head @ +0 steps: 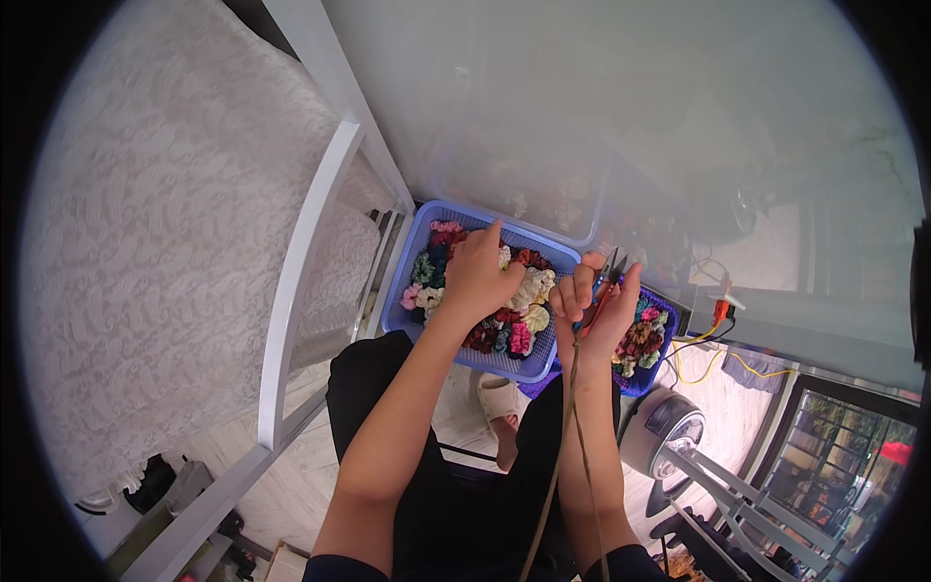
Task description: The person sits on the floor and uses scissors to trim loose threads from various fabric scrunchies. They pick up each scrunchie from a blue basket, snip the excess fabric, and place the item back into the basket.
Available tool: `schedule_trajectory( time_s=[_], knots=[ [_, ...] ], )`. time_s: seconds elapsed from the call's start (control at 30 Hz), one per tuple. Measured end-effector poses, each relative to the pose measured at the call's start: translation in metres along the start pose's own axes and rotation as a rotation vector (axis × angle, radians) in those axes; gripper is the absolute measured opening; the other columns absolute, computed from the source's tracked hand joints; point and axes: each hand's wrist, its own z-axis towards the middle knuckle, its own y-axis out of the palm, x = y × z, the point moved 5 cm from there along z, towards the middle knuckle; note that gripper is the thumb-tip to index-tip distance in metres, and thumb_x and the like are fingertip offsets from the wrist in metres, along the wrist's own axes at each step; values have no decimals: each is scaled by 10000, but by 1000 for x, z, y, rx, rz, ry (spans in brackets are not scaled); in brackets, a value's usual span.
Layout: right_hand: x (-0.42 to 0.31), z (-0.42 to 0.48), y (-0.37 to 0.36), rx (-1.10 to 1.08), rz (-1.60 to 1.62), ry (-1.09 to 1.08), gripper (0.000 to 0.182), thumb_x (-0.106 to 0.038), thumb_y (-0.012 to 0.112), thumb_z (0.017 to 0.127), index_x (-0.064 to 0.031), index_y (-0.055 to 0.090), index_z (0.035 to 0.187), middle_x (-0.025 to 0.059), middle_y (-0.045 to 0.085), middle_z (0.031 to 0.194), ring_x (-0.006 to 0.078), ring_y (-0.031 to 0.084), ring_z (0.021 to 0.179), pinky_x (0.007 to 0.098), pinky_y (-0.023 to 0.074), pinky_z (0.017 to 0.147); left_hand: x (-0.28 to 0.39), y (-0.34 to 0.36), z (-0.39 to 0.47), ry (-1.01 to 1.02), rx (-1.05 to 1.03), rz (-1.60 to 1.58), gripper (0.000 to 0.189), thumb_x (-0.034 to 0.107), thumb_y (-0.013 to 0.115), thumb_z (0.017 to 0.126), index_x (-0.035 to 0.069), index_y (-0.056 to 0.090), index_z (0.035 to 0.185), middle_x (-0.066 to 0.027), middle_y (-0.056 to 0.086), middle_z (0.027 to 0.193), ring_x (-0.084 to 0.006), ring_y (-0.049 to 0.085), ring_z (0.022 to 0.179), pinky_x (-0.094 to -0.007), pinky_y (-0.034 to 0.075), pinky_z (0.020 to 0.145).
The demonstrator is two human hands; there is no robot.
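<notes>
My left hand (pixel 476 273) is above a light blue plastic basket (pixel 465 209) of fabric scrunchies. Its index finger and thumb are spread, with nothing visible between them; the other fingers are partly hidden. Scrunchies in pink, green, dark red and cream fill much of the basket, among them a large cream scrunchie (pixel 529 289) just right of my thumb. In my right hand (pixel 593 313), beside the basket's right rim, is a pair of small thread snips (pixel 605 287) with blue and red handles, blades pointing up. A tan cord (pixel 571 407) runs from the snips down toward my body.
A darker blue basket (pixel 665 342) with more scrunchies stands to the right, partly behind my right forearm. A glossy pale panel (pixel 618 109) rises beyond the baskets. On the left are a white frame (pixel 305 269) and patterned cloth (pixel 167 240). An orange plug (pixel 721 309) trails yellow cable.
</notes>
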Motion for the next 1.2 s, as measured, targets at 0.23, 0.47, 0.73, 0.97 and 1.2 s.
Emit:
schedule_trajectory(
  time_s=[0.23,0.47,0.73,0.97,1.2],
  knots=[
    [4,1,0,-8,142,119,585,-556,304,1000,-59,559,828,-11,385,533,108,332,422,273,278,475,-5,-1,6,-77,10,-295,617,205,625,802,-55,450,1333,-268,575,1201,-404,553,1127,-444,424,981],
    [10,-3,9,-90,29,198,624,-589,243,995,-76,481,731,-4,357,501,117,335,418,277,268,459,-5,5,4,-106,-29,-386,583,204,617,833,-45,453,1333,-233,597,1173,-336,596,1076,-414,459,929],
    [15,-9,15,-263,-44,252,630,-593,240,994,-79,446,695,-17,336,499,107,315,400,269,254,448,6,4,1,-122,-115,-494,520,175,624,860,-21,480,1319,-179,654,1056,-245,663,888,-356,525,780],
    [17,-11,14,-302,19,300,603,-561,288,1002,-74,453,686,-25,337,486,88,303,367,258,242,402,8,5,0,-143,-175,-503,434,119,602,913,14,491,1320,-97,610,1082,-125,583,860,-267,494,745],
    [16,-11,12,-309,104,320,599,-549,279,1010,-82,452,676,-30,343,476,84,295,325,257,243,373,7,6,0,-135,-189,-498,413,126,599,917,6,504,1301,-90,610,1067,-125,582,858,-265,491,747]
  ],
)
